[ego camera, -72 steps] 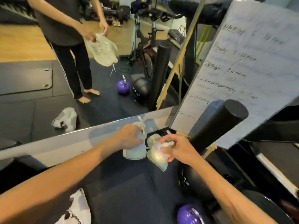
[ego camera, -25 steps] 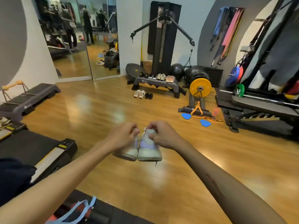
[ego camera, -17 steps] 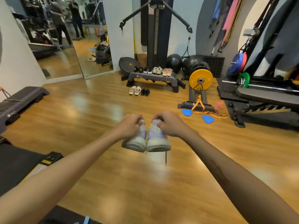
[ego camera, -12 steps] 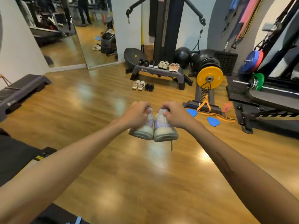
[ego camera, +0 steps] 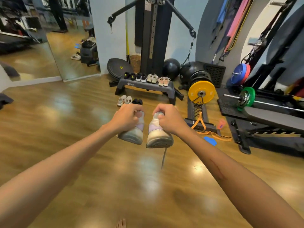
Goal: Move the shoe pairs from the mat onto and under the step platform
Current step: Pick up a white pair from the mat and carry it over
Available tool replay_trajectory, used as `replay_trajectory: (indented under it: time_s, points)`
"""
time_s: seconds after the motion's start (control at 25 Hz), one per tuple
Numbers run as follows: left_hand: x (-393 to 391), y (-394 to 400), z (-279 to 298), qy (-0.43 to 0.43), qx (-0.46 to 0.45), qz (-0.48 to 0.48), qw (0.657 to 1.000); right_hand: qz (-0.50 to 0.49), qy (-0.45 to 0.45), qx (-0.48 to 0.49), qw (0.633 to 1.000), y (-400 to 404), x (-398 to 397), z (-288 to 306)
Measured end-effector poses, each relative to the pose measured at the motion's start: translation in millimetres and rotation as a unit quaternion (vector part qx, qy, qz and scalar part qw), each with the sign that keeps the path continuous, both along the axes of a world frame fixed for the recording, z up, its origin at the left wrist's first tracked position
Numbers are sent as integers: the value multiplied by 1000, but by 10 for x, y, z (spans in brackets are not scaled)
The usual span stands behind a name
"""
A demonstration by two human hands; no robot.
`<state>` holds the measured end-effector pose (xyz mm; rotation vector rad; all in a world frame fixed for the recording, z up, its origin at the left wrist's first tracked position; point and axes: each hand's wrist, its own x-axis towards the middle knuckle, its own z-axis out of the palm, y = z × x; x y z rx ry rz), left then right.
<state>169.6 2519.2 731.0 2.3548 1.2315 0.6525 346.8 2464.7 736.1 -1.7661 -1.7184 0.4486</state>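
Note:
I carry a pair of pale sneakers with lilac heels over the wooden floor. My left hand (ego camera: 126, 116) grips the left sneaker (ego camera: 133, 133) at its collar. My right hand (ego camera: 167, 117) grips the right sneaker (ego camera: 158, 137) the same way, and a lace dangles under it. Ahead stands the grey step platform (ego camera: 146, 87). Several pairs of shoes (ego camera: 147, 78) line its top. On the floor in front of it lie a white pair (ego camera: 124, 100) and a black pair (ego camera: 137, 101).
A cable machine tower (ego camera: 153, 35) rises behind the platform, with black balls (ego camera: 171, 69) beside it. To the right are a yellow weight plate (ego camera: 201, 92) on a stand, orange straps (ego camera: 204, 127), blue discs (ego camera: 210, 140) and a bench with a barbell (ego camera: 263, 104). Mirrors (ego camera: 49, 38) cover the left wall.
I picked the sneakers off the dark mat, turned away from the mirror and walked across the wooden floor. The step platform is now nearer, and the two sneakers have drifted slightly apart.

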Motion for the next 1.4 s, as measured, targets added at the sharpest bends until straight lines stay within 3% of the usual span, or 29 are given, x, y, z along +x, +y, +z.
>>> replay_trajectory:
  time_s: [0.36, 0.52, 0.8, 1.0, 1.12, 1.28, 1.4]
  points:
    - [578, 2590, 36, -7, -67, -35, 997, -28, 17, -51, 998, 2405, 604, -63]
    - [991, 3573, -236, 11, -83, -15, 996, -25, 34, -38, 998, 3492, 1009, -275]
    - [1601, 5212, -362, -30, -112, 60, 991, -11, 28, -59, 998, 5357, 1608, -404]
    - [1830, 6625, -609, -2, -116, 24, 993, -6, 24, -73, 997, 6685, 1848, -666]
    - [1915, 7665, -823, 23, -142, -24, 989, -3, 19, -120, 993, 7573, 1964, -829]
    - [2052, 8716, -945, 75, -164, -97, 979, 33, -53, -214, 975, 8536, 2110, -957]
    - [2278, 9482, -1072, 95, -177, -120, 972, -9, -44, -221, 974, 9191, 2301, -1149]
